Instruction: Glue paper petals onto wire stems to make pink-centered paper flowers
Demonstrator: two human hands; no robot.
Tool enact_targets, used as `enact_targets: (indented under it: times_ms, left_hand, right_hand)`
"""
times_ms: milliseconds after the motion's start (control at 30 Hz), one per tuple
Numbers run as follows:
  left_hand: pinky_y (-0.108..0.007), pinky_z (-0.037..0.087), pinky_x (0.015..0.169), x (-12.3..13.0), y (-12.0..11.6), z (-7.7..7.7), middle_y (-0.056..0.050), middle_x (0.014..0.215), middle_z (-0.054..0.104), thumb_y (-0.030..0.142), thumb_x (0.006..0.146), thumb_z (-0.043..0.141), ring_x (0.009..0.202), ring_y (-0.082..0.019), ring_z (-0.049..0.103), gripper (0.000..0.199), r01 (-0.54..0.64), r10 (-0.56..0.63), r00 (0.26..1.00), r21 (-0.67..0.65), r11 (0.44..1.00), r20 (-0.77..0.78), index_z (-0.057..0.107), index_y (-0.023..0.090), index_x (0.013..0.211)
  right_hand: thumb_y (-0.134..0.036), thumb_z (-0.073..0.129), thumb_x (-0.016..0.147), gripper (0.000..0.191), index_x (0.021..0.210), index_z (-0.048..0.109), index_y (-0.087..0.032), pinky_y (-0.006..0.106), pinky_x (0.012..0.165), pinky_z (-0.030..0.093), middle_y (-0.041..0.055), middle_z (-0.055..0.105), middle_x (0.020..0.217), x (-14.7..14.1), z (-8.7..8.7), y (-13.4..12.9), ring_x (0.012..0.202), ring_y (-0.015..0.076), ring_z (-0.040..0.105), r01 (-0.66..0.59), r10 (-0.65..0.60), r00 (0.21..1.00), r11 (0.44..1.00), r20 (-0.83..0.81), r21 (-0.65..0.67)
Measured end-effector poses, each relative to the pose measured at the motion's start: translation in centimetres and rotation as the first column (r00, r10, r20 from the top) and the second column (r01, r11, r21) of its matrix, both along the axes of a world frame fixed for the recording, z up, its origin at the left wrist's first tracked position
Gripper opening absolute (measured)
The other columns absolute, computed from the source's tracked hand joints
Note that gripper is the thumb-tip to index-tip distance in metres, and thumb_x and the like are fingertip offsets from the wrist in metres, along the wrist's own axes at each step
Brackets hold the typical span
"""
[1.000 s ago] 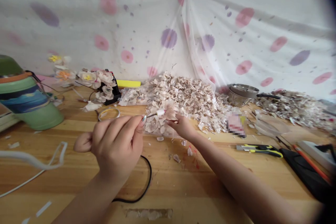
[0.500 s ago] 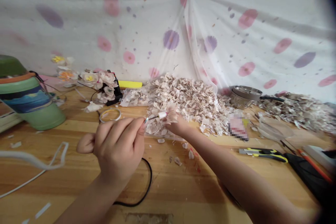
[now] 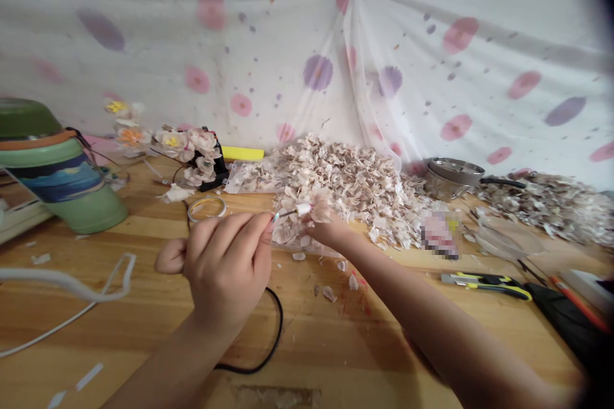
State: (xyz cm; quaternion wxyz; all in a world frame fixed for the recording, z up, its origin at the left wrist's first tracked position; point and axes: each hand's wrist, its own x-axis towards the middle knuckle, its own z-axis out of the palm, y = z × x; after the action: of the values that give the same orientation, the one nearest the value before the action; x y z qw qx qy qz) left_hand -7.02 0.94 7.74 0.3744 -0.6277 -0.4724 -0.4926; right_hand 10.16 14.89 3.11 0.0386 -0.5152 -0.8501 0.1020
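My left hand (image 3: 228, 262) is closed in a pinch on a thin dark flower stem (image 3: 288, 212), held out to the right above the table. A short white band (image 3: 303, 209) wraps the stem near its far end, and pale petals (image 3: 321, 208) fan out beyond it. My right hand (image 3: 329, 230) is behind and beside these petals, at the front edge of a large heap of dry cream petals (image 3: 345, 172). The petals cover its fingers, so I cannot make out whether they grip anything.
Finished-looking flowers (image 3: 185, 147) stand at the back left, near a green painted pot (image 3: 86, 198). A tape roll (image 3: 207, 208) lies in front of them. To the right are a metal pan (image 3: 453, 176), a second petal heap (image 3: 556, 198) and a yellow-black utility knife (image 3: 487, 284).
The whole view has shifted slightly, so everything sits a little farther right. Both hands keep nearly the same pose around the stem and petals.
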Motion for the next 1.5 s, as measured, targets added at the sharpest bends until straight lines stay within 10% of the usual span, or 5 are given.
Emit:
enact_targets:
  times_ms: [1500]
  left_hand:
    - [-0.04,0.032,0.065,-0.4,-0.1,0.2,-0.001,0.076,0.076,0.013,0.085,0.07,0.068,-0.022,0.061,0.012,-0.065,0.066,0.997,0.027,0.998,-0.046,0.066,0.023,0.09]
  right_hand:
    - [-0.032,0.061,0.095,0.025,0.115,0.063,-0.017,0.043,0.089,0.055,0.0089,0.064,0.12,-0.4,0.9,-2.0,0.104,0.022,0.064,0.082,-0.082,0.996,0.997,0.016,0.002]
